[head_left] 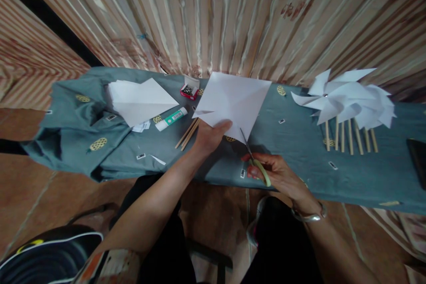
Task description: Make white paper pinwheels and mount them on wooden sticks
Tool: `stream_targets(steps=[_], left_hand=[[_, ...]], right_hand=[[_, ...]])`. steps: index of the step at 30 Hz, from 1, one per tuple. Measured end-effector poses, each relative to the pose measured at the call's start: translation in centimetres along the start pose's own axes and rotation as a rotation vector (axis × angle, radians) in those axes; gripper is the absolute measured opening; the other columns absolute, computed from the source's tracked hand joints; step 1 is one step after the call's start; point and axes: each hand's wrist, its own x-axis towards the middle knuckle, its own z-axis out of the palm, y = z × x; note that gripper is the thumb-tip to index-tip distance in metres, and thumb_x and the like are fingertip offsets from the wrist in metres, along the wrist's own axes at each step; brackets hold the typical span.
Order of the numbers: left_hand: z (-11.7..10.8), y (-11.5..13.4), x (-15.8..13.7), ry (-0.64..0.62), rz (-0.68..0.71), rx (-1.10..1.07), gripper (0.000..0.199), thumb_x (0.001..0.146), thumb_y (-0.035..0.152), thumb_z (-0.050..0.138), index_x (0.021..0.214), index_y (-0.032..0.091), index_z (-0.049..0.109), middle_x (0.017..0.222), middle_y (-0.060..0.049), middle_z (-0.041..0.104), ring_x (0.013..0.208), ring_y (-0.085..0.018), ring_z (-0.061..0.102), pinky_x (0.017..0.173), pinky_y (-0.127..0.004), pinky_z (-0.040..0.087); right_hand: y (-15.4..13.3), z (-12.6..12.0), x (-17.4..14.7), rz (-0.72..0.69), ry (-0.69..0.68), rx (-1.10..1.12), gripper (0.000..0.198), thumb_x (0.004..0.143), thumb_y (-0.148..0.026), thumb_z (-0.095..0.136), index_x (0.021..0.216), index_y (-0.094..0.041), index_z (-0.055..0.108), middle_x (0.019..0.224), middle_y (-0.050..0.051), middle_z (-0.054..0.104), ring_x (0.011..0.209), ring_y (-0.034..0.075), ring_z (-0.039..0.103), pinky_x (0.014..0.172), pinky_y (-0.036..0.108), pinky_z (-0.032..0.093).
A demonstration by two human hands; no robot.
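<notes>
- Currently, the white sheet (238, 93) is at the centre of the frame, its lower corner meeting the scissors (262, 173).
- Left hand (209, 136), lower left of the sheet: it seems to pinch the paper, thumb on top, the other fingers mostly hidden. A firm grip near the cut should stop the corner sagging.
- Right hand (278, 171), lower right of centre: fingers curl around the green handles. How far apart the blades stand, I cannot tell.
- The blades point up and left, over the corner; best aim them along the faint line toward the middle, in slow, even snips.
- Cutting too far could part the sheet, so stopping short of its centre seems wise.
- That left thumb is near the blade line; angling the tips away from it would be safer.
- Turning the paper, rather than twisting the wrist, should give straighter edges.
</notes>
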Motion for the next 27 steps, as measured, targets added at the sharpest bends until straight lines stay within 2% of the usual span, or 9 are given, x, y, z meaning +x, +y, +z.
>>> stream_targets(steps=[3, 10, 16, 23, 27], left_hand=[[-0.02, 0.06, 0.00, -0.003, 0.004, -0.005, 0.040, 0.067, 0.022, 0.076, 0.105, 0.021, 0.064, 0.090, -0.005, 0.073, 0.096, -0.026, 0.068, 0.093, -0.044, 0.052], [-0.05, 0.28, 0.00, -0.013, 0.018, -0.012, 0.041, 0.066, 0.019, 0.075, 0.105, 0.021, 0.064, 0.091, -0.005, 0.073, 0.099, -0.026, 0.067, 0.094, -0.043, 0.051], [-0.19, -0.17, 0.25, 0.014, 0.017, -0.009, 0.048, 0.063, 0.021, 0.078, 0.108, 0.021, 0.062, 0.093, -0.005, 0.073, 0.098, -0.027, 0.067, 0.092, -0.043, 0.052], [-0.10, -0.11, -0.19, -0.046, 0.005, -0.025, 0.037, 0.068, 0.020, 0.075, 0.104, 0.023, 0.065, 0.088, -0.003, 0.072, 0.093, -0.024, 0.067, 0.096, -0.046, 0.050], [0.21, -0.34, -0.52, -0.026, 0.011, -0.023, 0.044, 0.066, 0.015, 0.076, 0.108, 0.022, 0.064, 0.095, -0.004, 0.073, 0.090, -0.025, 0.067, 0.091, -0.046, 0.052]], right_hand=[[-0.06, 0.12, 0.05, 0.013, 0.009, 0.011, 0.057, 0.063, -0.061, 0.078, 0.097, -0.016, 0.069, 0.061, -0.003, 0.056, 0.054, 0.009, 0.046, 0.050, 0.022, 0.038], [-0.08, 0.10, -0.01, 0.038, 0.014, 0.042, 0.054, 0.060, -0.055, 0.084, 0.095, -0.015, 0.071, 0.060, -0.004, 0.054, 0.053, 0.008, 0.044, 0.049, 0.021, 0.036], [0.24, 0.16, 0.14, 0.039, 0.018, 0.070, 0.053, 0.060, -0.057, 0.082, 0.092, -0.016, 0.072, 0.061, -0.003, 0.056, 0.052, 0.009, 0.046, 0.048, 0.022, 0.038], [-0.08, 0.35, 0.18, 0.007, 0.032, 0.026, 0.051, 0.060, -0.056, 0.082, 0.091, -0.016, 0.072, 0.059, -0.003, 0.054, 0.052, 0.008, 0.045, 0.047, 0.021, 0.036], [-0.23, 0.34, 0.20, 0.001, 0.044, 0.013, 0.049, 0.059, -0.053, 0.084, 0.089, -0.016, 0.072, 0.059, -0.003, 0.054, 0.052, 0.008, 0.043, 0.046, 0.021, 0.034]])
